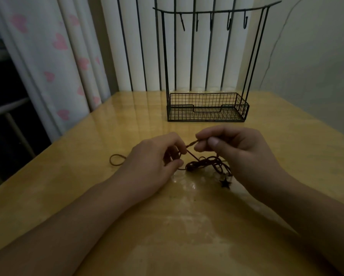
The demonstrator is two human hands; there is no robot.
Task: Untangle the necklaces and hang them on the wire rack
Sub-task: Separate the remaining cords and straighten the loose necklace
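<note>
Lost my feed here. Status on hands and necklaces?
Left hand and right hand pinching cord. Necklaces tangled on table. Wire rack hooks bare, unobstructed.

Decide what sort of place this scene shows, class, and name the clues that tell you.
Probably a room in a home, perhaps a bedroom. The clues: white curtains with pink hearts at the left, a glossy wooden table pushed against the wall, and a small wire rack with hooks for hanging necklaces.

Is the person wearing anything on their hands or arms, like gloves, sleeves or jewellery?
No. The left hand and right hand are bare, without gloves, and no rings show. Both forearms are uncovered up to the picture's edge: no sleeves, watch or bracelet. The light is dim, so fine details could be missed.
</note>
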